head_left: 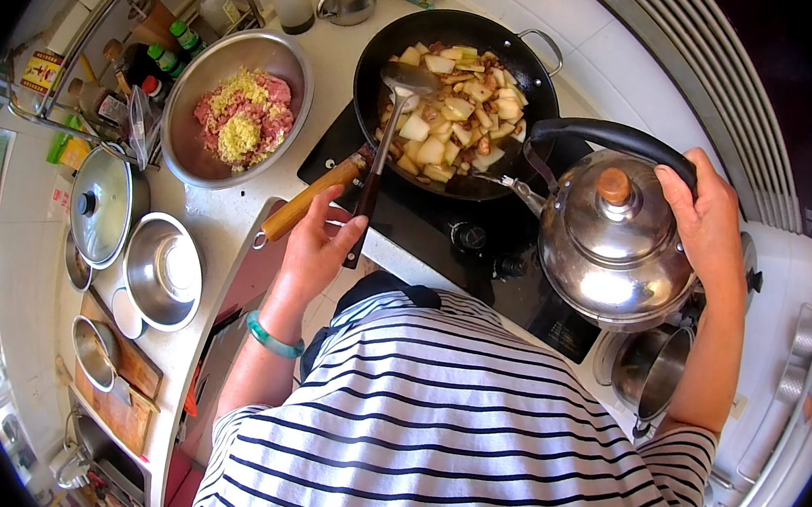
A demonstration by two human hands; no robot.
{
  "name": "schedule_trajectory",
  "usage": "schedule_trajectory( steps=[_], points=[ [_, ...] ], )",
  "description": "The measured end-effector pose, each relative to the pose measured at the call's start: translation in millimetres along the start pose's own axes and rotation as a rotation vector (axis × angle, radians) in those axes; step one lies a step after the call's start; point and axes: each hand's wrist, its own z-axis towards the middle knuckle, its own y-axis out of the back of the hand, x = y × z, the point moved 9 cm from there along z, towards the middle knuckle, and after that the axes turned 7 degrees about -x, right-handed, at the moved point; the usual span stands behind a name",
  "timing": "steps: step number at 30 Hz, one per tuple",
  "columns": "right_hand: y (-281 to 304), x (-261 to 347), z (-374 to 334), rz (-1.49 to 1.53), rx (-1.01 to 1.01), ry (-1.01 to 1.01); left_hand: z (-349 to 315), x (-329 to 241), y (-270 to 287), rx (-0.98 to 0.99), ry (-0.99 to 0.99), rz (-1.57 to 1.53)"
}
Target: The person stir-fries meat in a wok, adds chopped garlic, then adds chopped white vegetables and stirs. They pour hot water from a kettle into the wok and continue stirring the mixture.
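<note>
My right hand (705, 212) grips the black handle of a shiny steel kettle (579, 236) with a wooden lid knob. The kettle's spout reaches the wok's near right rim; whether water is flowing is hard to make out. In the black wok (374, 55) lie chunks of pale vegetable and browned meat (459, 112) in some liquid. Closed around the dark handle of a metal spatula (410, 80), my left hand (314, 245) is beside the wok's wooden handle (311, 200). The spatula's head rests over the food at the wok's left.
A steel bowl (174, 148) of raw minced meat topped with chopped yellowish bits stands left of the wok. Bottles (166, 59) crowd a rack behind it. A lidded pot (107, 215), an empty bowl (145, 272) and cutting boards (121, 417) line the left counter. The wok is on a black cooktop (400, 219).
</note>
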Motion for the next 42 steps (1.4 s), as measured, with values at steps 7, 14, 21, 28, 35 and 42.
schedule_trajectory(
  steps=[7, 14, 21, 28, 35, 42],
  points=[
    [-0.8, -0.4, 0.6, -0.014, 0.02, -0.003, -6.8, -2.7, -16.6, 0.042, 0.006, 0.055],
    [-1.3, 3.0, 1.3, -0.032, 0.027, -0.018, -12.7, 2.2, -28.6, 0.087, 0.162, -0.119],
    [-1.6, 5.4, 2.2, -0.051, 0.043, -0.047, -10.5, 11.0, -33.3, 0.069, 0.135, -0.189],
    [-1.4, 6.4, 4.8, -0.104, 0.053, -0.054, -10.9, 14.3, -34.5, 0.057, 0.133, -0.187],
    [-1.6, 9.2, 4.7, -0.117, 0.057, -0.086, -10.2, 9.6, -32.2, 0.01, 0.089, -0.111],
    [-2.2, 15.0, 7.0, -0.138, 0.064, -0.062, -8.9, 12.3, -32.0, 0.005, 0.105, -0.124]
  ],
)
